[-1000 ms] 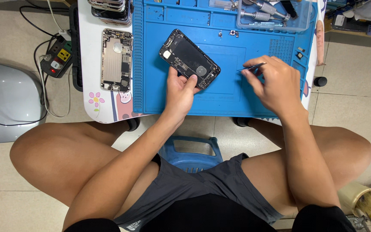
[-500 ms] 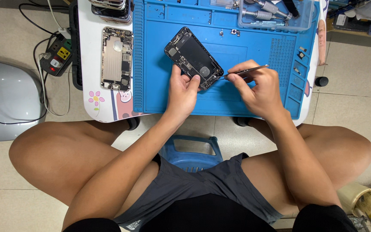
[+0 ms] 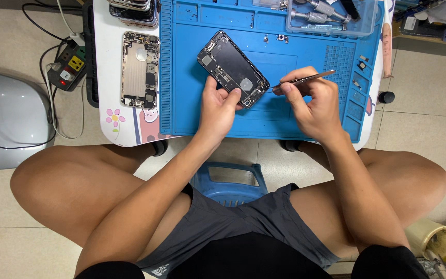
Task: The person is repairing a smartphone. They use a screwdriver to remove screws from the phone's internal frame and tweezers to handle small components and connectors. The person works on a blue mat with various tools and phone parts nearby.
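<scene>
The opened dark smartphone chassis, back shell up with its inner parts and flat cables showing, lies slanted on the blue silicone repair mat that covers most of the small white counter. The left hand closes on the chassis's near lower end, thumb on one edge and fingers wrapped around the corner. The right hand sits just beside it to the right, fingers pinched shut around slim metal tweezers; the tips point left and meet the chassis's lower right corner (whether they grip a small part there is too small to tell).

A second stripped phone frame, silver-gold in colour, rests flat on the bare counter left of the mat, well apart from both hands. A clear plastic tray of metal tools stands at the mat's far edge. A power strip with coloured sockets lies on the tiled floor to the left.
</scene>
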